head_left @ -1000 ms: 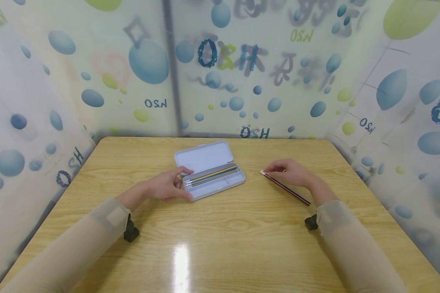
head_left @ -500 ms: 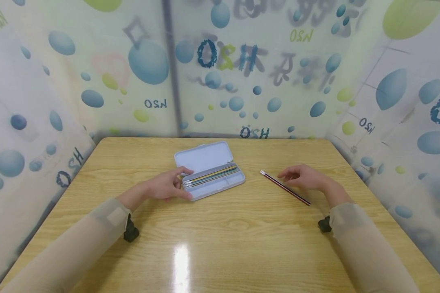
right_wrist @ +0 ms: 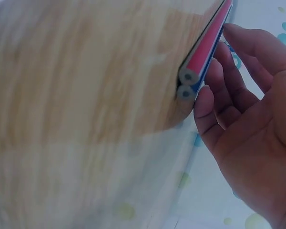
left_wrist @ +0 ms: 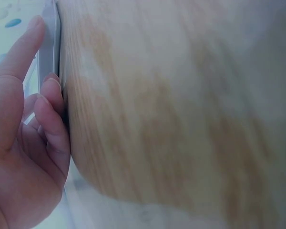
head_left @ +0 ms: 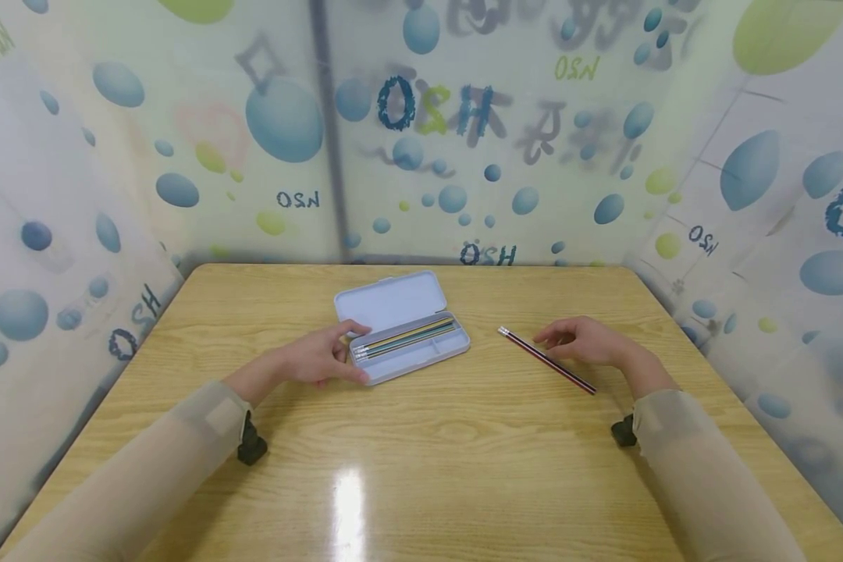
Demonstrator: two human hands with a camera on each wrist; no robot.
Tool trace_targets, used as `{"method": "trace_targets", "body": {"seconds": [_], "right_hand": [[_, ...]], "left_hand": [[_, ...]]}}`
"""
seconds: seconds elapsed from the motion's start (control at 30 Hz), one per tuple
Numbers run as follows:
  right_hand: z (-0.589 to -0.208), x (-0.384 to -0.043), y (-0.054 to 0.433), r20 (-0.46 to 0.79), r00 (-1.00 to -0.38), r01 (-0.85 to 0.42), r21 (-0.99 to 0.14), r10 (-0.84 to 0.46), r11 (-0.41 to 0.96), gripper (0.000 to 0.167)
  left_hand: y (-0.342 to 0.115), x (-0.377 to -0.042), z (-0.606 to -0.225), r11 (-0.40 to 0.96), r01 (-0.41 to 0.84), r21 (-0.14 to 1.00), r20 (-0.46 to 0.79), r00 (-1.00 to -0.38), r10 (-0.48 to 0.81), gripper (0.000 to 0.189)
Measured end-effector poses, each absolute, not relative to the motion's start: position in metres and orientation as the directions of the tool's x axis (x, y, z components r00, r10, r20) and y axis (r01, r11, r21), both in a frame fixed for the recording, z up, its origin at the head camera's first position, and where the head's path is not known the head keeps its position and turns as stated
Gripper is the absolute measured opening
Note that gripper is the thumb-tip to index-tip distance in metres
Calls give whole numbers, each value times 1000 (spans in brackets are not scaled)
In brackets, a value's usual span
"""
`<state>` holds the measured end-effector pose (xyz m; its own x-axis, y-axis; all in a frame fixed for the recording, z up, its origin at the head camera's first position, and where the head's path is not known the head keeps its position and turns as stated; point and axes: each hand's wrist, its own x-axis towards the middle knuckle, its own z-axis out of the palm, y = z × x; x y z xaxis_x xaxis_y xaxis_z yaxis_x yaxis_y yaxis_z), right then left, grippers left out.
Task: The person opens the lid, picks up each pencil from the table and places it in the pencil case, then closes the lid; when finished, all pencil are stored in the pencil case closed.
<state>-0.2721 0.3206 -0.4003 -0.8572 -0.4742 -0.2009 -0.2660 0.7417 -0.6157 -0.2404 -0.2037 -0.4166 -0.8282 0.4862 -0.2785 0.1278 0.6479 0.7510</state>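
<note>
A pale blue pencil case [head_left: 416,368] lies on the table with its lid [head_left: 393,300] folded back. Several striped pencils [head_left: 406,337] rest in its long compartment, silvery ends to the left. My left hand [head_left: 314,355] grips the left end of the case, thumb at the front corner, index finger by the lid side. To the right, two pencils [head_left: 548,361] lie side by side on the table, slanting toward me. In the right wrist view one shows red [right_wrist: 202,55], the other blue [right_wrist: 187,93]. Just right of them hovers my right hand [head_left: 590,341], its fingers loosely bent and holding nothing.
The wooden table [head_left: 428,468] ends at the back against a patterned sheet [head_left: 421,172], with similar sheets at both sides. A small divider [head_left: 434,346] splits the front part of the case. Dark wrist cameras [head_left: 251,445] sit under both cuffs.
My right hand has let go of the two pencils and drawn back to the right. The pencils stay on the table. My left hand and the case have not moved.
</note>
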Motion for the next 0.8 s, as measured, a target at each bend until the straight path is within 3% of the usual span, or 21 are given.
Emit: {"method": "trace_targets", "body": {"seconds": [0.8], "right_hand": [[-398,-272,330,-183,-883,-258,-577,-431,774,35]], "left_hand": [[-204,-240,-416,652,114,750,-286,-832,475,97]]}}
